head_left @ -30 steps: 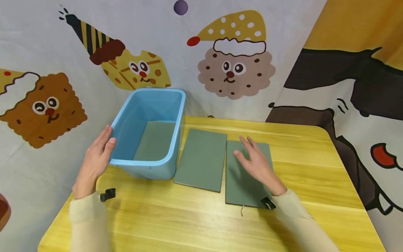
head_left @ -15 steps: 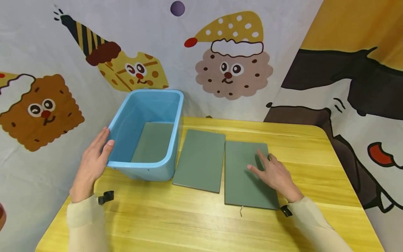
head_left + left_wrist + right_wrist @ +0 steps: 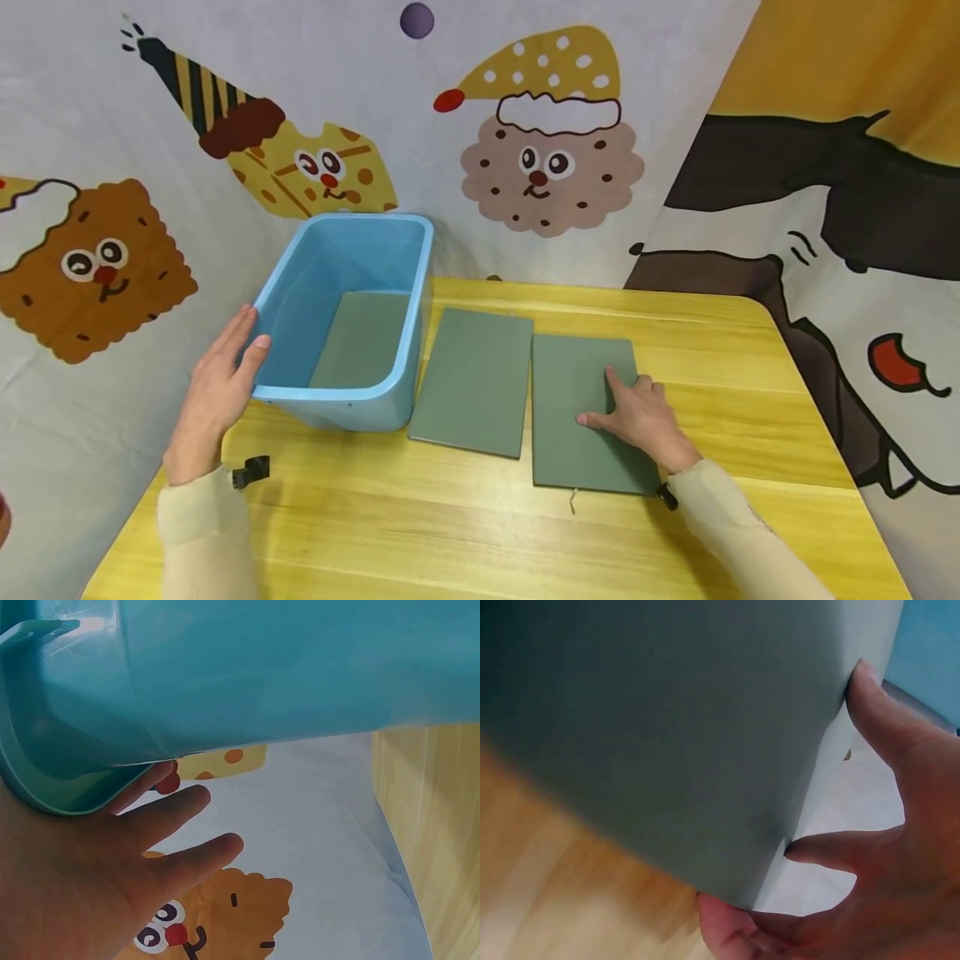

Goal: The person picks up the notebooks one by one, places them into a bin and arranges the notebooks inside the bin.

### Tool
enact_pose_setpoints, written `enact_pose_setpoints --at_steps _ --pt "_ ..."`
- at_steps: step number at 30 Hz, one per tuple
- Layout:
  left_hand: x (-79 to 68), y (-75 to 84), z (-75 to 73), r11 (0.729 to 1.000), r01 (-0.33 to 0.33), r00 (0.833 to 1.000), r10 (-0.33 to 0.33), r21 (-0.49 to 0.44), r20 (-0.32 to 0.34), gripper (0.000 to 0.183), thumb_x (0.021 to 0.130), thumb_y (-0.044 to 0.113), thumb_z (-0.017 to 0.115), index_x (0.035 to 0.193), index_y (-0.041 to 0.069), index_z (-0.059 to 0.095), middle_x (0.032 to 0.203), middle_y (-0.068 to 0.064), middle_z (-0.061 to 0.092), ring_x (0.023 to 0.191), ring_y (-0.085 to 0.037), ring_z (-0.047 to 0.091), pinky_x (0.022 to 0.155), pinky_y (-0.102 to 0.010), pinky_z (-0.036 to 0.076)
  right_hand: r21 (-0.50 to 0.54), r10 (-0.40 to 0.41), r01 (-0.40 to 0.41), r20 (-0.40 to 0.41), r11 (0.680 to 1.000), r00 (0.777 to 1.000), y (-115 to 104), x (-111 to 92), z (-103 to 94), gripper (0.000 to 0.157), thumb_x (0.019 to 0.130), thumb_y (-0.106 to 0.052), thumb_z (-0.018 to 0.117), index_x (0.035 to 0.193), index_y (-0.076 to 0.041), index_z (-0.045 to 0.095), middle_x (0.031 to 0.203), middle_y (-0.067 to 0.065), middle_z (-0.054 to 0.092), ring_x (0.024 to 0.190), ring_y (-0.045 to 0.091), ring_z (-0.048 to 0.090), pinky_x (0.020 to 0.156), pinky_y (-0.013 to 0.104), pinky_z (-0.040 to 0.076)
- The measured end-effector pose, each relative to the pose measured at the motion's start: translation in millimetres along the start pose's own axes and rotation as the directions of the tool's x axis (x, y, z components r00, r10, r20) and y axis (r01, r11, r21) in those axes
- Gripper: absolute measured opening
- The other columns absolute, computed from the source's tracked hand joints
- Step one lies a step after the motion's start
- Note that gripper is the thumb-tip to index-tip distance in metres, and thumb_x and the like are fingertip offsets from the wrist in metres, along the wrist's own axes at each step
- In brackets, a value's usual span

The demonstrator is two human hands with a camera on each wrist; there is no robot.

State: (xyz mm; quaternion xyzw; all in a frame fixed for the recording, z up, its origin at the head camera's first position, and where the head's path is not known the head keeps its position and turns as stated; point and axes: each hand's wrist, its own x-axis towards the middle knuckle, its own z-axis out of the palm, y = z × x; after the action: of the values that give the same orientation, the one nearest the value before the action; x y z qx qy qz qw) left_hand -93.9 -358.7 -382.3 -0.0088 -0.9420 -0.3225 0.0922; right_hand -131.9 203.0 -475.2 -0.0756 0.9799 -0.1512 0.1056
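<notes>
In the head view my left hand [image 3: 215, 387] lies along the left side of a blue plastic tub [image 3: 335, 393], fingers straight and thumb at the rim. The left wrist view shows those fingers spread beside the tub's wall [image 3: 285, 667]. My right hand [image 3: 643, 421] is on the right-hand green notebook [image 3: 566, 392], thumb and index fingertip on its cover, the other fingers bent at its right edge. Up close, the right wrist view shows fingertips at the edge of the notebook's cover [image 3: 667, 735]. A thin ribbon sticks out from its lower edge.
A second green notebook [image 3: 472, 383] lies flat between the tub and the right-hand notebook. Another flat green thing [image 3: 363, 337] lies on the tub's floor. The wooden table [image 3: 405, 517] meets a cartoon-printed cloth [image 3: 450, 167] behind it.
My right hand swung rightward over the right-hand notebook, then came down onto its cover and right edge. The left hand has stayed at the tub.
</notes>
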Motion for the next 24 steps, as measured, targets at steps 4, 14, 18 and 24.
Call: enact_pose_setpoints --at_steps 4,14,18,24 --pt "0.6 -1.0 0.3 1.0 0.01 1.0 -0.01 0.009 0.005 0.064 0.113 0.043 0.032 0.167 0.011 0.018 0.173 -0.014 0.011 0.154 -0.051 0.011 0.117 -0.075 0.008 0.031 0.024 -0.026 0.047 0.999 0.999 2 9 -3.5 0.116 0.082 -0.061 0.081 0.156 0.012 0.031 0.13 0.054 0.039 0.117 0.066 0.042 0.096 0.069 0.04" --pt "3.7 -0.1 3.5 1.0 -0.002 1.0 0.002 -0.002 0.014 0.064 0.113 0.043 0.033 0.167 0.012 0.018 0.172 -0.016 0.013 0.154 -0.051 0.012 0.116 -0.075 0.009 0.075 0.073 -0.084 0.139 0.994 0.988 18 30 -23.9 0.124 0.082 -0.056 0.084 0.158 0.014 0.017 0.141 0.057 0.026 0.127 0.074 0.03 0.103 0.075 0.034" --pt "2.7 -1.9 2.8 1.0 0.006 1.0 -0.006 -0.007 0.012 0.064 0.113 0.043 0.033 0.167 0.011 0.017 0.173 -0.015 0.011 0.154 -0.052 0.011 0.116 -0.075 0.008 0.094 0.063 -0.08 0.172 0.992 0.983 16 39 -30.5 0.127 0.08 -0.051 0.088 0.16 0.012 0.012 0.145 0.056 0.02 0.127 0.076 0.029 0.103 0.077 0.032" --pt "3.1 -2.0 1.3 1.0 0.015 1.0 -0.016 0.013 0.012 0.065 0.113 0.044 0.034 0.167 0.011 0.017 0.172 -0.017 0.012 0.153 -0.053 0.012 0.116 -0.076 0.009 0.148 0.103 -0.148 0.275 0.978 0.956 20 49 -37.1 0.134 0.08 -0.05 0.088 0.164 0.003 0.0 0.147 0.055 0.006 0.118 0.071 0.04 0.098 0.074 0.041"
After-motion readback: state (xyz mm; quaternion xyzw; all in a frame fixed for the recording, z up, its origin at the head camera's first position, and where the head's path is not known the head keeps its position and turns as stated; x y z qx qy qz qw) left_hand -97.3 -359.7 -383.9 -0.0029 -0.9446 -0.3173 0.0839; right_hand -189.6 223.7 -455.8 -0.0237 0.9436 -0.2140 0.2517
